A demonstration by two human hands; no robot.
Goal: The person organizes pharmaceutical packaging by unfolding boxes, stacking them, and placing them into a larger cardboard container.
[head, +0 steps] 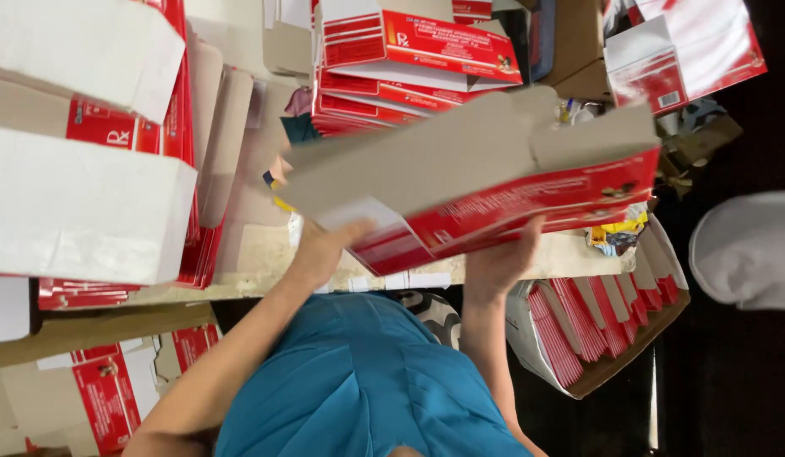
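Both hands grip one red-and-white carton (494, 195) held above the tabletop's near edge: the left hand (325, 245) closed on its white end, the right hand (502, 254) under its red side. Its flaps stand open, half formed; finished boxes (79, 203) are stacked at the left edge, flat blanks (595, 330) wait in a tray at right

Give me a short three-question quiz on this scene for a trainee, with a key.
1. True or false: both hands hold the same red and white carton.
2. Which lies in the open cardboard box at lower right? A) flat red and white cartons B) bottles C) tools
3. What colour is the person's shirt?

Key:
1. True: the left hand and the right hand grip the red and white carton from below, its brown flaps open.
2. A: the cardboard box holds flat red and white cartons standing on edge.
3. Blue: the shirt.
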